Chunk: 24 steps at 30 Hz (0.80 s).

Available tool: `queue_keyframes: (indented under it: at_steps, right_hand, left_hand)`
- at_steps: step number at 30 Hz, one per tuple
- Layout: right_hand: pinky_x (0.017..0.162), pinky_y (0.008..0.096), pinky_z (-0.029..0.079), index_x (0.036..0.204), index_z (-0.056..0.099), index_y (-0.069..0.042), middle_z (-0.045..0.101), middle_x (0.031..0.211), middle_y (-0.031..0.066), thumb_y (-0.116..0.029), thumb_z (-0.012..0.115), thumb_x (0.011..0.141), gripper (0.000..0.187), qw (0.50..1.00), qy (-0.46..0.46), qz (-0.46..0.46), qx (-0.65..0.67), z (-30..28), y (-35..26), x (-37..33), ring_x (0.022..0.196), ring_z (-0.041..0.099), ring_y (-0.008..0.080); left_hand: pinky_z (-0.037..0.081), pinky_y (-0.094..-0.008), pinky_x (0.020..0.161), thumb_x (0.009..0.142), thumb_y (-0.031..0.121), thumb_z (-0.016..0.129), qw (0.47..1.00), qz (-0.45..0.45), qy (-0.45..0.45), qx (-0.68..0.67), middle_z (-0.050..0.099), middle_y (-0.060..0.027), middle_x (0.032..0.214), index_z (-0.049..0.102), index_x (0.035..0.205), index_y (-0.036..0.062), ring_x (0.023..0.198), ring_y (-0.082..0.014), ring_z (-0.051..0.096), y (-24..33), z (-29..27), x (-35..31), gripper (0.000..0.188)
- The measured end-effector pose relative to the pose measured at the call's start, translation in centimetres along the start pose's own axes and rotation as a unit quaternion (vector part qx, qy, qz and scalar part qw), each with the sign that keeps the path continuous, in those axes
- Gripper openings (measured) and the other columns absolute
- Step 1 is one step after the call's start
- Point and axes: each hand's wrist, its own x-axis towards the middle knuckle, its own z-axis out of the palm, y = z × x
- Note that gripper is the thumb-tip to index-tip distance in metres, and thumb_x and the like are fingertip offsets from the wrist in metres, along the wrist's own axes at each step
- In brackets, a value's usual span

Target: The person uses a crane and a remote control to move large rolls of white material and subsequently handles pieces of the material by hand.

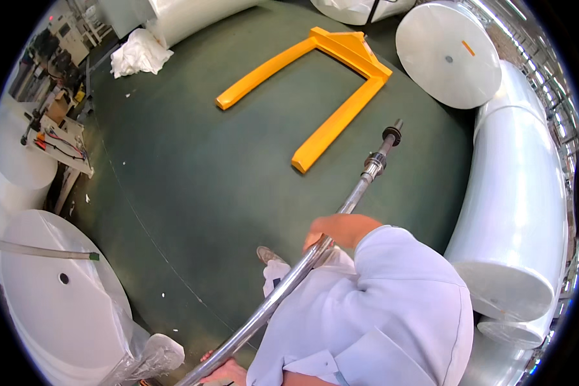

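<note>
A long shiny metal shaft [283, 289] runs slantwise from the bottom edge up to the right. Collar-like rings [375, 165] sit near its far end, which points beyond the yellow forked frame [341, 122]. My right hand [321, 230] is closed around the shaft about midway along its visible length. Lower down, at the picture's bottom edge, my left hand [226, 372] grips the shaft too, its fingers partly hidden behind the metal. The shaft's near end is out of view. It passes in front of my legs and one shoe [267, 255].
Large white rolls [518, 180] line the right side, and another roll [447, 55] stands at the back right. A plastic-wrapped roll [58, 296] is at the lower left. Crumpled white material [141, 54] lies on the green floor [193, 186] at the far left, near machinery.
</note>
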Motion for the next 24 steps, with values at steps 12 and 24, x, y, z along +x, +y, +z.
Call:
queue_keyframes:
  at_steps: [12, 24]
  right_hand:
    - [0.065, 0.0369, 0.053, 0.096, 0.067, -0.012, 0.067, 0.080, 0.0067, -0.070, 0.037, 0.091, 0.065, 0.997, 0.027, 0.033, -0.069, -30.6, -5.2, -6.6, 0.061, 0.061, 0.0166]
    - [0.086, 0.0345, 0.046, 0.107, 0.070, -0.015, 0.072, 0.099, 0.0042, -0.037, 0.055, 0.091, 0.031, 0.916, 0.158, 0.255, -0.266, -31.3, -15.6, -23.3, 0.091, 0.063, 0.0155]
  left_hand:
    - [0.051, -0.0392, 0.060, 0.078, 0.086, 0.034, 0.965, -0.115, 0.218, -0.095, 0.049, -0.0064, 0.068, 0.049, 0.083, 0.0061, 0.059, -0.0238, 0.050, -15.1, 27.9, 4.8, 0.081]
    - [0.051, -0.0423, 0.067, 0.073, 0.092, 0.039, 0.916, -0.213, 0.248, -0.234, 0.056, -0.0098, 0.071, 0.055, 0.080, 0.0078, 0.069, -0.0279, 0.056, -21.8, 36.6, 4.3, 0.086]
